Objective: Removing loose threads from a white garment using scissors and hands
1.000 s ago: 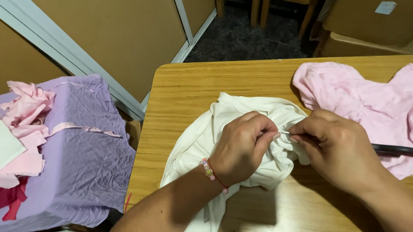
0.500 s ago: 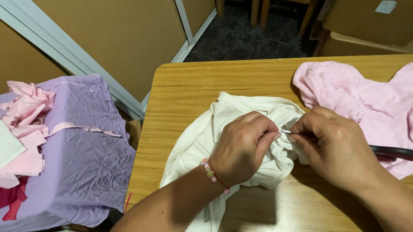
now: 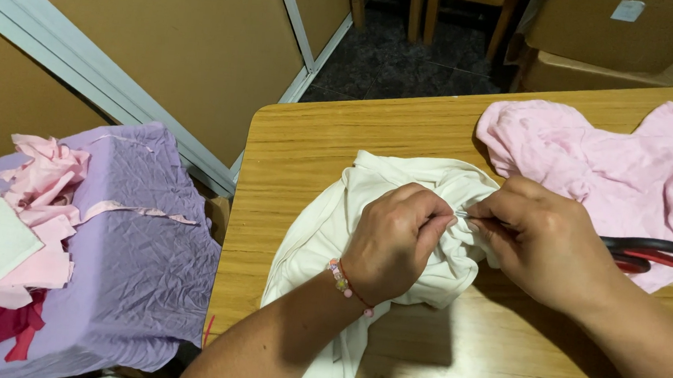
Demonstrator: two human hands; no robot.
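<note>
A cream-white garment [image 3: 334,213] lies bunched on the wooden table [image 3: 309,135], its lower part hanging over the near edge. My left hand [image 3: 393,237], with a bead bracelet at the wrist, pinches a fold of that cloth. My right hand [image 3: 544,241] holds red-and-black-handled scissors [image 3: 652,252]; their metal tip shows between the two hands, right at the pinched fold. The blades are mostly hidden by my fingers.
A crumpled pink garment [image 3: 595,153] covers the table's far right. To the left stands a lilac-covered surface [image 3: 139,261] with pink, white and dark red fabric scraps [image 3: 13,235]. Cardboard boxes [image 3: 605,34] and chair legs stand beyond the table.
The scissors' handles have drawn slightly closer to my right hand, and both hands have stayed together on the white cloth with only small finger shifts.
</note>
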